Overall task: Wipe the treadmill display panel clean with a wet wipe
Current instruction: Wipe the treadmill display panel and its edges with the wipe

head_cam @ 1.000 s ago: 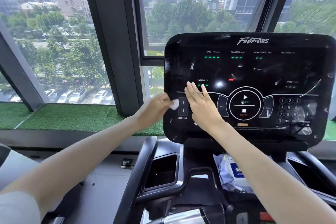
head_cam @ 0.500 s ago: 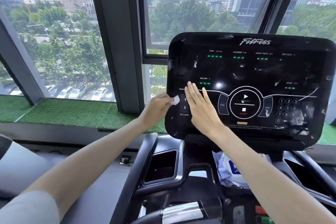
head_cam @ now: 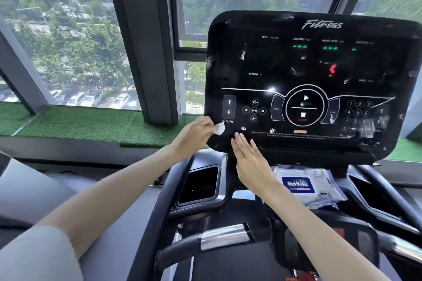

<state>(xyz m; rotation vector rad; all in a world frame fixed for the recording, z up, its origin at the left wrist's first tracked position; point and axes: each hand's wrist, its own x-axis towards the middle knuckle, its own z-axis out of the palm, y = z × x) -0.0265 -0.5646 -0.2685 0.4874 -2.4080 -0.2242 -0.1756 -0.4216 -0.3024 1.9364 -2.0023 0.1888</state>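
Our right hand (head_cam: 251,162) has slid down the display panel (head_cam: 296,70) to its lower edge, fingers straight and together. Our left hand (head_cam: 194,134), also lower now, pinches the wadded wet wipe (head_cam: 219,129) at the bottom-left corner. The panel faces us, its long axis running left to right.

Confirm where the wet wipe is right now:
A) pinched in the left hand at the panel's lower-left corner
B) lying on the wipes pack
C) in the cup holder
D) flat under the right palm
A: the left hand pinches the small white wet wipe at the lower-left corner of the display panel. The right hand lies flat with straight fingers and no wipe shows under it.
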